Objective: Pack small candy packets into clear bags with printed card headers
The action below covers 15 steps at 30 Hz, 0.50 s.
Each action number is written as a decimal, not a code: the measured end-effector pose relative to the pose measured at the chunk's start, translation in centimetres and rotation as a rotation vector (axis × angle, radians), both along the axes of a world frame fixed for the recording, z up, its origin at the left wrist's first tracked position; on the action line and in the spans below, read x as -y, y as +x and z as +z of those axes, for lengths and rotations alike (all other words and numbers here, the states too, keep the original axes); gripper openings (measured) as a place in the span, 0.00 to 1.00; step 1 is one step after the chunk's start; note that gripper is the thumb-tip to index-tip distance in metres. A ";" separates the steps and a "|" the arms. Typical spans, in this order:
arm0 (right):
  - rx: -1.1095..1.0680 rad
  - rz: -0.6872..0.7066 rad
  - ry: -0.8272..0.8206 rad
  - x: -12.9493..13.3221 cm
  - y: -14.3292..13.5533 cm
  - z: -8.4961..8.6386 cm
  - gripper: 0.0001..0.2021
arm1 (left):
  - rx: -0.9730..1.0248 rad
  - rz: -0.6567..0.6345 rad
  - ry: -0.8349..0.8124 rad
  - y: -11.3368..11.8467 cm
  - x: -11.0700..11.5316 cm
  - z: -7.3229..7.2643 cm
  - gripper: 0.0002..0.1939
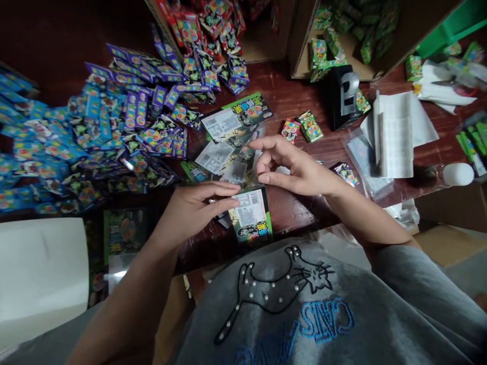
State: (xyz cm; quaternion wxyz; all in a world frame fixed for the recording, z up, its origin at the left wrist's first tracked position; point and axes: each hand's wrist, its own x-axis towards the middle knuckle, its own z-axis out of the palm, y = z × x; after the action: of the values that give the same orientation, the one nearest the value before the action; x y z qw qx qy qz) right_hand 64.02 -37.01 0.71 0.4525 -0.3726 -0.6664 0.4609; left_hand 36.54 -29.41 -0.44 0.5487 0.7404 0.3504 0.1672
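Observation:
My left hand (201,205) pinches the top edge of a flat printed packet (253,218) between thumb and fingers. The packet is green and black, with a white barcode label, and lies close to the table's front edge. Just above it, my right hand (287,165) hovers with the index finger and thumb apart and the other fingers curled; I see nothing in it. Beyond my hands lie more flat printed packets (238,119) with white labels, overlapping one another. A small red box (290,130) and a small green box (310,126) lie past my right hand.
Purple boxes (152,109) and blue boxes (49,144) are heaped at the left. Cartons hold red boxes (216,23) and green boxes (329,45) at the back. At the right stand a black tape dispenser (338,104), a white paper stack (395,137) and a white-capped bottle (458,174).

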 end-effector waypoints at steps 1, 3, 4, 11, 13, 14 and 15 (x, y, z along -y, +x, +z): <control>0.024 0.016 -0.002 0.1 -0.2 0.1 0.25 | 0.029 -0.004 0.021 -0.2 0.3 0.0 0.10; 0.098 0.065 -0.002 0.4 -0.9 0.4 0.26 | 0.070 0.026 0.039 -0.3 1.0 -0.1 0.08; 0.150 0.091 -0.003 0.4 -1.3 0.6 0.27 | 0.081 0.047 0.037 -0.3 1.2 -0.2 0.07; 0.617 -0.040 0.110 0.8 -4.1 1.2 0.30 | 0.075 0.128 0.030 -0.3 2.1 -0.7 0.08; 0.752 -0.136 0.178 1.5 -4.6 1.2 0.30 | 0.076 0.130 0.038 -0.7 2.1 -0.6 0.07; 0.809 -0.169 0.217 1.9 -4.9 1.2 0.29 | 0.077 0.131 0.042 -0.9 2.1 -0.6 0.06; 0.853 -0.182 0.249 2.3 -5.0 1.0 0.28 | 0.078 0.132 0.046 -1.0 2.2 -0.6 0.06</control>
State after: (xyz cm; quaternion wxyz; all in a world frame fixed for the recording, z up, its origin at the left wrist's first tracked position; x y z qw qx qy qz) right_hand 58.99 -39.30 1.74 0.2172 -0.5290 -0.8082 0.1409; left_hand 35.50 -31.58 -1.00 0.5328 0.7208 0.3730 0.2399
